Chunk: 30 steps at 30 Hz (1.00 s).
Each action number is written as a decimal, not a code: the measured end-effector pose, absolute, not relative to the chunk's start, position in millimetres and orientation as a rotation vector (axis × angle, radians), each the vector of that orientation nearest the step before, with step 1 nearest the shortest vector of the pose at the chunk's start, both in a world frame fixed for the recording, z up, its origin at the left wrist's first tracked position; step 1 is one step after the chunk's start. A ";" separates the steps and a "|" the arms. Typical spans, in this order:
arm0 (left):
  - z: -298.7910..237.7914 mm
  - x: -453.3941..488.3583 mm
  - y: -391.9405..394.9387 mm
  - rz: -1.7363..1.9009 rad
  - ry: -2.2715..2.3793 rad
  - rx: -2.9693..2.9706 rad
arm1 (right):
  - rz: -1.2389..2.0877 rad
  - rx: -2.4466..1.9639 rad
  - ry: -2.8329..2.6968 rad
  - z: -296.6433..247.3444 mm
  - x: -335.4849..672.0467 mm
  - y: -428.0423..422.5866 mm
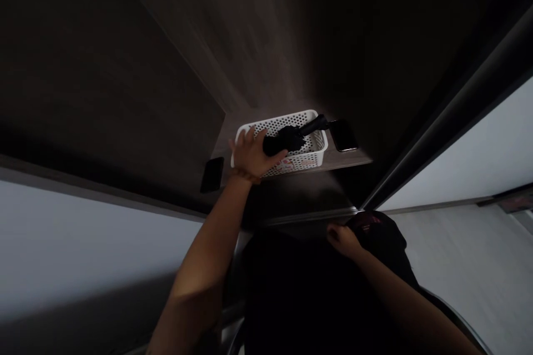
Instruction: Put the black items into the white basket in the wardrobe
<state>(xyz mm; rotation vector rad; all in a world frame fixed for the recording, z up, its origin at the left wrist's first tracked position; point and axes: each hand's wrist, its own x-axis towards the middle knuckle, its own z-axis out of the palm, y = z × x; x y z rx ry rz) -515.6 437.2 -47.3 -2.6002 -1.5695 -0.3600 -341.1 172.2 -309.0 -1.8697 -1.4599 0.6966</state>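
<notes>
My left hand [251,154] reaches up to a dark wooden shelf [350,160] and grips the body of a folded black umbrella [291,137]. The umbrella lies across a white perforated plastic basket [310,156], its handle sticking out over the basket's right end. Lower down, my right hand [343,239] is closed on a dark black cloth item [378,236] with a small reddish print, held near my body.
A dark phone [345,135] lies on the shelf right of the basket. Another flat black object [212,174] sits at the shelf's left edge. Dark wood panels enclose the alcove; white walls lie left and right, pale floor at lower right.
</notes>
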 end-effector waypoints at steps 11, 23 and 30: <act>-88.6 -573.7 466.5 -0.103 -1.996 -2.485 | 0.010 -2.035 -1.465 -120.5 -308.9 355.2; -86.4 -546.0 580.5 -0.016 -2.005 -2.595 | 0.314 -2.405 -1.533 -92.1 -287.2 493.7; -83.7 -521.9 646.0 0.022 -2.116 -2.572 | 0.320 -2.431 -1.506 -99.8 -265.7 579.0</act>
